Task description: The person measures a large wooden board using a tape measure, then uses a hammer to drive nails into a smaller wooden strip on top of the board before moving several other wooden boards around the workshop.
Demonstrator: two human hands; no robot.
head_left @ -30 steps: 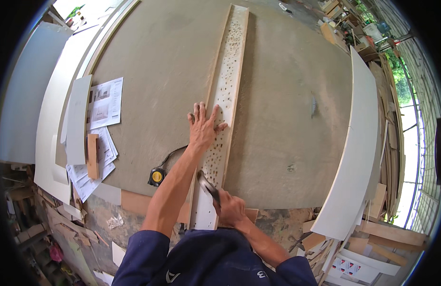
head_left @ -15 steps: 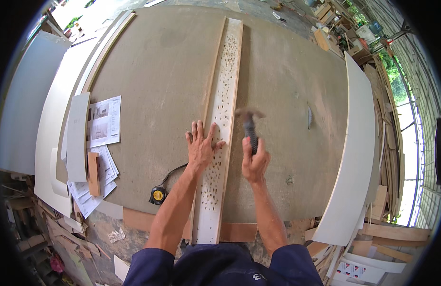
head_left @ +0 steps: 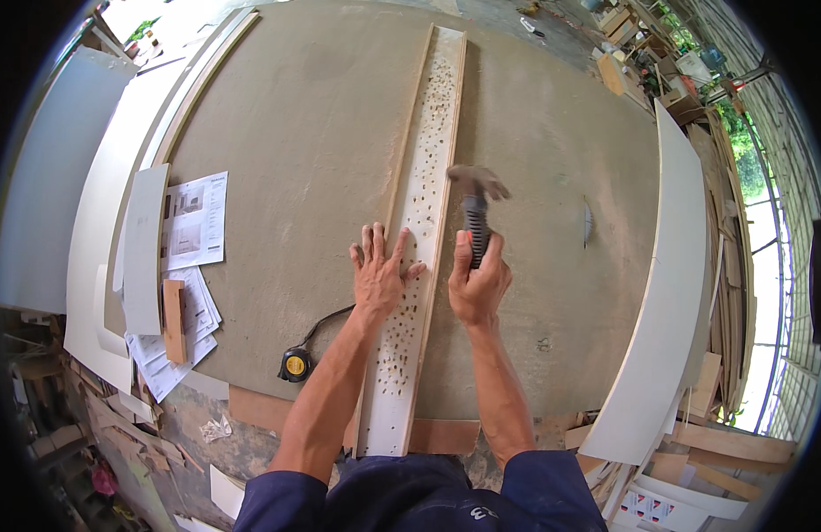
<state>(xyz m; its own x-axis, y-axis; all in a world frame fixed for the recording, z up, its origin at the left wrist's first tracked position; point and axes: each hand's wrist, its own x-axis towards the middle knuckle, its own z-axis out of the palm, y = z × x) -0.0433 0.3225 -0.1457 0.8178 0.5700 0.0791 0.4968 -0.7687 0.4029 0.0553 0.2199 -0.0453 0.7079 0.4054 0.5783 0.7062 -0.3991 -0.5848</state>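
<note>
A long white board [head_left: 434, 124] with raised wooden edges runs away from me down the worktable. Many small brown marks or bits, too small to name surely, are scattered along it. My left hand [head_left: 379, 275] lies on the board, fingers spread, its wrist over the left edge. In my right hand [head_left: 479, 282] is a hammer [head_left: 475, 213], gripped by its dark ribbed handle. The hammer's blurred head is up just right of the board's right edge, apart from my left hand.
The brown worktable [head_left: 277, 115] spreads on both sides. Left of my forearm lies a yellow-and-black tape measure [head_left: 294, 364]. Printed sheets [head_left: 196, 222] sit farther left, with a small wood block [head_left: 175, 321] on some. A white panel [head_left: 637, 328] stands along the right edge.
The hammer and my right hand have shifted slightly right, with the hammer head now farther from me. My left hand keeps its place on the board. The whole view has shifted a little.
</note>
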